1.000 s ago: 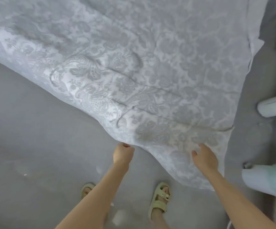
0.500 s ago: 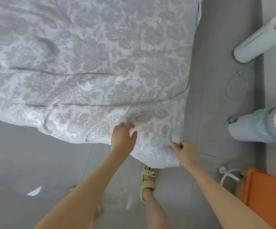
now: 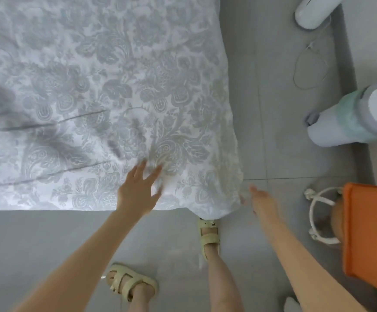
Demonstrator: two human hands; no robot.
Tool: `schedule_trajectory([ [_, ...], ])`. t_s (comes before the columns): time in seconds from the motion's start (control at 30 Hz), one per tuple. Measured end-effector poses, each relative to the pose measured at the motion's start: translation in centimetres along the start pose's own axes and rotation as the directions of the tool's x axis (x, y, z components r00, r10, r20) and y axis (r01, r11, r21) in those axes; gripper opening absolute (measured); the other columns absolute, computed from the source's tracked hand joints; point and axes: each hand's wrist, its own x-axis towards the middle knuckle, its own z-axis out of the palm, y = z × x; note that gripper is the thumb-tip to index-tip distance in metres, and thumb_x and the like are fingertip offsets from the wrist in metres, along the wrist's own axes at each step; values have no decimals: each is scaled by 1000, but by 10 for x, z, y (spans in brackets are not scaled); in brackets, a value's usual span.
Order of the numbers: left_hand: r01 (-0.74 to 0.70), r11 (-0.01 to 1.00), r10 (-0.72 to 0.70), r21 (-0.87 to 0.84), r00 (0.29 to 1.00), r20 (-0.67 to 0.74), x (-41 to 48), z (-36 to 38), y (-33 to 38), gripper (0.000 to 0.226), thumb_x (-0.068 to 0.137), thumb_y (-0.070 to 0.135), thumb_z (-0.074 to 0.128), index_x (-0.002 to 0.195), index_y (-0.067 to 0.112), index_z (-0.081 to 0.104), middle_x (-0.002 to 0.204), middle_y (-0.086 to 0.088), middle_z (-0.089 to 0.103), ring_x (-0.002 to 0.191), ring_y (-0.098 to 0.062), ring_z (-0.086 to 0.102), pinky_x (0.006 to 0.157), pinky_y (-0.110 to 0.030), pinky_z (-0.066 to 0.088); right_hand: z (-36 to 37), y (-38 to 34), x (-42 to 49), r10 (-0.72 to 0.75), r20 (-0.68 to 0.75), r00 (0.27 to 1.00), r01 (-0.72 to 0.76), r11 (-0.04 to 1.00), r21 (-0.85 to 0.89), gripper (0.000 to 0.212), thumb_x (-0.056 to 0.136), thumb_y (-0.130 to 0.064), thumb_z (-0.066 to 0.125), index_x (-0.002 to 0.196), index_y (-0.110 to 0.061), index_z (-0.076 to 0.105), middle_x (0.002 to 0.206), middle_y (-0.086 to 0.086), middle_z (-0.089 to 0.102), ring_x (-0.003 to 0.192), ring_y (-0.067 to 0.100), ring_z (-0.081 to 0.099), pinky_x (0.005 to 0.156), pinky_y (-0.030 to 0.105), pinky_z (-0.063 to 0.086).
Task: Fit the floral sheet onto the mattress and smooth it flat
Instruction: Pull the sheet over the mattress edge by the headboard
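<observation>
So the floral sheet (image 3: 115,86) is down over the mattress now, filling the upper left of the frame, with its corner hanging at lower centre. The left hand (image 3: 138,190) was curled on the edge half a second ago; now it's flat on top with the fingers spread, so looks like smoothing has started. The right hand (image 3: 263,200) is at the corner, too blurry to tell if it's pinching. The creases (image 3: 47,127) at left still need work.

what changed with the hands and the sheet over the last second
The floral sheet, held up by its edge a second ago, now lies down. The left hand let go of the edge and moved up onto the top, fingers spread flat. The right hand shifted to the near right corner; its grip is too blurred to tell. The long creases remain.
</observation>
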Motion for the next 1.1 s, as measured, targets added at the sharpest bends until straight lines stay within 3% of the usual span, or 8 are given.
schedule_trajectory([
  [0.27, -215, 976, 218, 39, 947, -237, 21, -11, 32, 46, 87, 25, 63, 131, 20, 55, 144, -17, 42, 134, -38, 35, 100, -51, 42, 55, 18, 30, 325, 489, 810, -565, 656, 500, 33, 92, -37, 55, 106, -9, 61, 87, 9, 59, 73, 24, 56, 82, 35, 51],
  [0.37, -294, 954, 298, 58, 950, -93, 34, -11, 59, 57, 92, 40, 51, 145, 34, 31, 158, -6, 13, 145, -31, 9, 102, -47, 40, 19, 47, 16, 260, 60, 964, -233, 710, 664, 25, 80, -25, 73, 77, -5, 58, 67, 7, 49, 56, 21, 45, 52, 30, 42],
  [0.47, -228, 964, 206, 140, 967, 152, 46, -11, 82, 68, 92, 56, 39, 146, 46, 0, 158, 0, -16, 145, -28, -14, 109, -48, 31, -31, 54, -45, -103, -433, 896, 274, 893, 356, 42, 81, -34, 71, 60, -7, 47, 55, 2, 44, 52, 18, 39, 52, 27, 39],
  [0.6, -214, 954, 171, 211, 964, 204, 48, -8, 87, 75, 89, 61, 40, 146, 45, -6, 157, -1, -20, 144, -30, -15, 109, -51, 29, -29, 53, -90, -596, -361, 717, 510, 802, -312, 40, 83, -49, 59, 64, -16, 47, 55, -4, 50, 50, 16, 49, 49, 23, 36],
  [0.7, -244, 932, 195, 269, 961, 196, 48, -8, 85, 76, 90, 59, 39, 146, 41, -9, 157, -5, -19, 144, -33, -14, 107, -51, 33, -24, 58, -63, -297, -98, 950, 244, 899, -363, 47, 80, -67, 50, 72, -21, 58, 65, -9, 58, 69, 15, 60, 61, 27, 42],
  [0.87, -241, 929, 194, 282, 964, 183, 47, -8, 88, 76, 89, 59, 41, 146, 43, -6, 157, -5, -19, 144, -34, -12, 101, -50, 41, -15, 67, 3, -149, -258, 955, 111, 981, -158, 47, 91, -55, 43, 78, -14, 63, 76, 2, 64, 73, 23, 57, 56, 27, 36],
  [0.97, -235, 932, 190, 277, 965, 181, 47, -7, 87, 75, 89, 59, 42, 146, 44, -5, 157, -4, -19, 144, -33, -13, 101, -49, 41, 9, 61, 53, 20, 46, 999, -24, 994, 102, 56, 93, -45, 50, 135, -9, 47, 139, 11, 50, 123, 27, 50, 98, 34, 43],
  [1.1, -240, 924, 198, 299, 967, 163, 48, -4, 88, 74, 90, 58, 41, 147, 43, -4, 157, -5, -17, 144, -33, -12, 100, -48, 42, 37, 50, 76, 156, 300, 941, -201, 971, 126, 82, 89, -52, 54, 150, -12, 18, 155, 9, 24, 135, 31, 37, 101, 37, 41],
])
